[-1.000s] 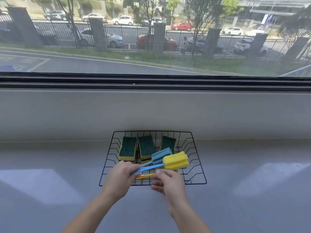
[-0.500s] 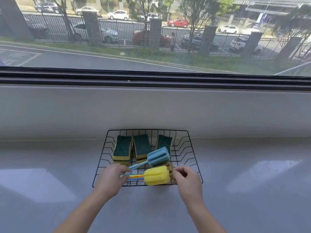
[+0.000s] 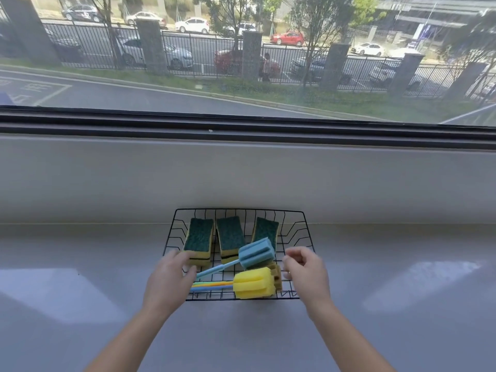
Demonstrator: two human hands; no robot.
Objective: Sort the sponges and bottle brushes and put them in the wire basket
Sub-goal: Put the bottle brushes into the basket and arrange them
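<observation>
I'm holding my left hand [image 3: 171, 280] relaxed and empty by the handles [image 3: 212, 285], right hand [image 3: 306, 272] loosely curled, empty. Brushes [image 3: 255, 283] are lying in the basket [image 3: 241, 209] between them, sponges [image 3: 230, 234] beyond. I'm advising nudging handles parallel, gently.

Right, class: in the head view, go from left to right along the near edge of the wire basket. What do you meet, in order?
Left hand → brush handles → yellow brush head → right hand. The blue brush overlaps these, so it is left out.
</observation>
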